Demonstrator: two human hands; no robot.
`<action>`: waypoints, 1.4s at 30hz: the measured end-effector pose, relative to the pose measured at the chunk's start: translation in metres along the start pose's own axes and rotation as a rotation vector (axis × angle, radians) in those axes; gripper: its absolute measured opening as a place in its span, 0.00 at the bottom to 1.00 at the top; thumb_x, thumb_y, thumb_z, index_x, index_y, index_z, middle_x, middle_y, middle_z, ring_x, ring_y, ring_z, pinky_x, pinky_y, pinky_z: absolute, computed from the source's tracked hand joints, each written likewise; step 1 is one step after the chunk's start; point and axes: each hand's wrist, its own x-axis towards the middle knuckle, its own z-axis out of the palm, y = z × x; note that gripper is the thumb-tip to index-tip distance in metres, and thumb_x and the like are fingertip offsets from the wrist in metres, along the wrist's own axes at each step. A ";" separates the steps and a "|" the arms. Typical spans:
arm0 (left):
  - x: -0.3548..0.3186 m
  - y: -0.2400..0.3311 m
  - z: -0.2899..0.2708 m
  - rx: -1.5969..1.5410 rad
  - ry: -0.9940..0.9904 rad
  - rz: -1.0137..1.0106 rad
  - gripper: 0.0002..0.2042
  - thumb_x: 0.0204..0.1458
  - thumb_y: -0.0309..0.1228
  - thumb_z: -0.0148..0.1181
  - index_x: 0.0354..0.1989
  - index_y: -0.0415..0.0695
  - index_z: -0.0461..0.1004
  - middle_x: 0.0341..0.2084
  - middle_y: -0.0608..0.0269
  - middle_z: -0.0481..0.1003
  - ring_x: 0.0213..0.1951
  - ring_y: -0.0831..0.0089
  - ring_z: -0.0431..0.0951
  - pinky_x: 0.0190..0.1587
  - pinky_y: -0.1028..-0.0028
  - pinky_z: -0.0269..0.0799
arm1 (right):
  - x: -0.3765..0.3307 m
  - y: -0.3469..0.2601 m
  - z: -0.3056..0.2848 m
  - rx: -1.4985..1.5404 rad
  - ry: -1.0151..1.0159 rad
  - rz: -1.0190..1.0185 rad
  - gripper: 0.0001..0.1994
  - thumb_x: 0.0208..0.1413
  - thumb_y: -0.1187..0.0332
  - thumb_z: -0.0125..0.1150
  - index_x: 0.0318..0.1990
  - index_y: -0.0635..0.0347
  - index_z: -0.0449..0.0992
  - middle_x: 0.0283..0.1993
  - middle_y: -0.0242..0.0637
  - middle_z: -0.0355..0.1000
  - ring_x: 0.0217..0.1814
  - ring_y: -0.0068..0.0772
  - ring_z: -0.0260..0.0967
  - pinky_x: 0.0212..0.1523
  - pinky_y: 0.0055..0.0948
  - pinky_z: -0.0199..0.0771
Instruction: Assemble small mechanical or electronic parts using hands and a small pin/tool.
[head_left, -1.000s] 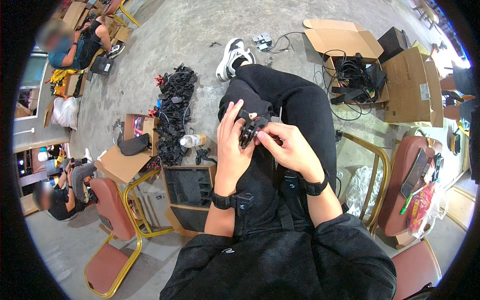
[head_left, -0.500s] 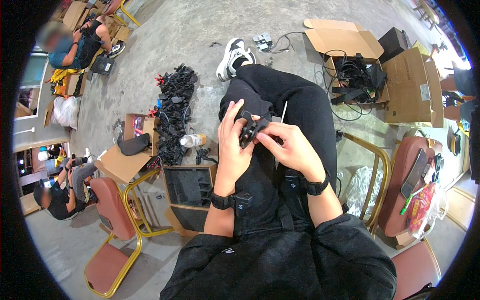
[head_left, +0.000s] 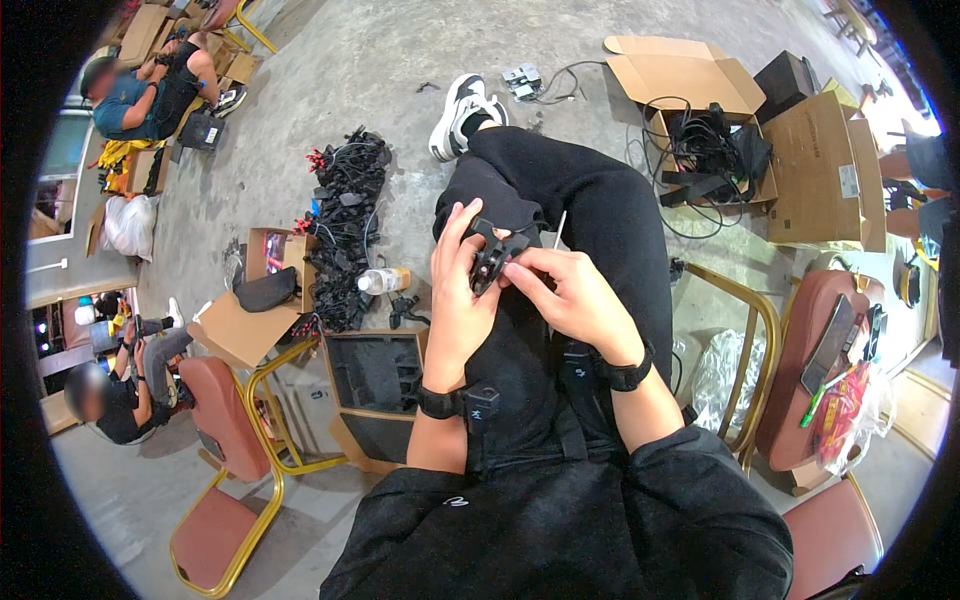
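Note:
Above my lap, my left hand (head_left: 464, 290) is closed round a small black plastic part (head_left: 489, 262) with jointed, bracket-like pieces. Its exact kind is hard to make out. From the right, my right hand (head_left: 580, 300) pinches with thumb and forefinger at the edge of this part; whatever tiny piece may be between those fingertips is hidden. A thin, pale rod (head_left: 561, 230), like a tool shaft, pokes up past the right hand's knuckles and seems tucked in its curled fingers. Both wrists wear black straps, and the left strap carries a small black box (head_left: 481, 408).
Left of my legs lie a heap of black clamp-like parts (head_left: 348, 210), a bottle (head_left: 384, 281) and a foam-lined case (head_left: 375, 365). An opened carton of cables (head_left: 715, 150) stands at right. Chairs (head_left: 815, 380) flank me; two people sit farther left.
Both hands and the black part shift very slightly left, and the rod leans a little differently. The grip stays the same.

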 end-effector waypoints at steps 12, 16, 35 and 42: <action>0.000 -0.007 0.001 -0.017 0.059 0.107 0.17 0.43 0.24 0.63 0.44 0.40 0.73 0.61 0.55 0.64 0.65 0.51 0.58 0.63 0.58 0.54 | -0.004 -0.003 0.002 0.341 -0.149 0.295 0.13 0.63 0.66 0.53 0.35 0.68 0.76 0.29 0.42 0.76 0.33 0.26 0.72 0.36 0.29 0.71; 0.000 -0.004 0.002 -0.018 0.063 0.112 0.17 0.43 0.25 0.64 0.44 0.40 0.73 0.61 0.55 0.64 0.65 0.52 0.58 0.63 0.57 0.54 | -0.003 -0.008 0.000 0.336 -0.131 0.248 0.14 0.64 0.66 0.51 0.34 0.69 0.76 0.29 0.39 0.76 0.34 0.21 0.70 0.39 0.27 0.71; 0.008 0.007 0.001 -0.049 0.096 0.188 0.20 0.45 0.20 0.59 0.49 0.41 0.70 0.55 0.54 0.69 0.62 0.50 0.62 0.62 0.58 0.56 | -0.006 -0.037 -0.006 -0.198 0.081 -0.090 0.10 0.58 0.68 0.53 0.32 0.69 0.74 0.28 0.48 0.72 0.29 0.42 0.70 0.33 0.35 0.69; 0.010 0.018 -0.009 -0.357 0.074 0.026 0.20 0.48 0.11 0.48 0.51 0.38 0.67 0.56 0.59 0.70 0.53 0.75 0.70 0.53 0.75 0.67 | -0.012 -0.058 0.005 -0.415 0.210 -0.347 0.05 0.54 0.73 0.52 0.33 0.67 0.71 0.32 0.48 0.71 0.38 0.51 0.70 0.41 0.42 0.70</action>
